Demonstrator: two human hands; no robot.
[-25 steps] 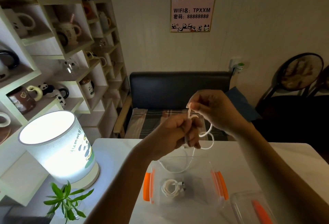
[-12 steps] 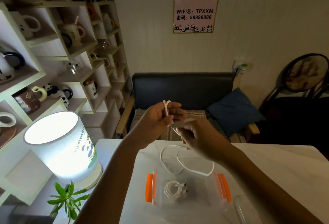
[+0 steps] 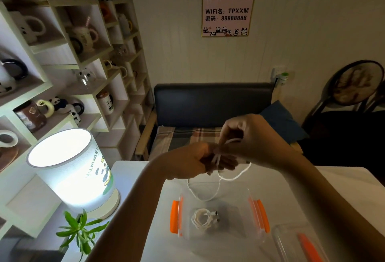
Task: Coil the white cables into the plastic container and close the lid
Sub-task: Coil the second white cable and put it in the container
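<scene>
Above the open plastic container (image 3: 216, 197), my left hand (image 3: 193, 163) and right hand (image 3: 248, 136) pinch the white cable (image 3: 235, 176) together; it's light, limp (slack dangling), so I'd grip at the loops.

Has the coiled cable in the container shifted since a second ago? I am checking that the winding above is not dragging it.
No. The coiled cable lies at the same spot between the container's orange latches.
</scene>
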